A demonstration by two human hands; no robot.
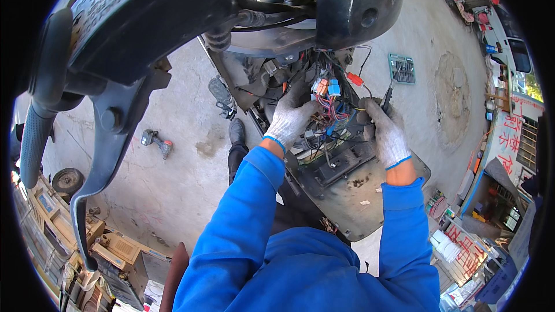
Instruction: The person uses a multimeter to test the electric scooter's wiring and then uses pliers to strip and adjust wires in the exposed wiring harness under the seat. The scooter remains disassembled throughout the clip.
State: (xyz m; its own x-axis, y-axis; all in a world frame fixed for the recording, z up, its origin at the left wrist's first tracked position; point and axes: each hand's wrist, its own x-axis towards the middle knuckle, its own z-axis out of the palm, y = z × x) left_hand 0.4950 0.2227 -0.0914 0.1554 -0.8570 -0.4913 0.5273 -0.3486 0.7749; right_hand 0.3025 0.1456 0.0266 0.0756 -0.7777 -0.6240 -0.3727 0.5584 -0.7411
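Note:
My left hand (291,117), in a dirty white knit glove, reaches into exposed wiring on a vehicle's front end. Its thumb and forefinger stand apart beside the bundle of coloured wires (330,110); the other fingertips are hidden. Orange and blue plug connectors (333,87) sit just past the thumb. To the right of the wires, my gloved right hand (388,134) is closed round a black-handled tool (387,99) whose thin end points up and away. A red clip (355,79) on a black lead lies between the connectors and that tool.
A handlebar lever (110,144) and dark front housing (358,6) overhang the work. On the concrete floor lie a cordless drill (156,143), a green case of bits (402,69) and a sandal (220,92). Wooden cabinets (118,248) stand lower left; cluttered shelves line the right.

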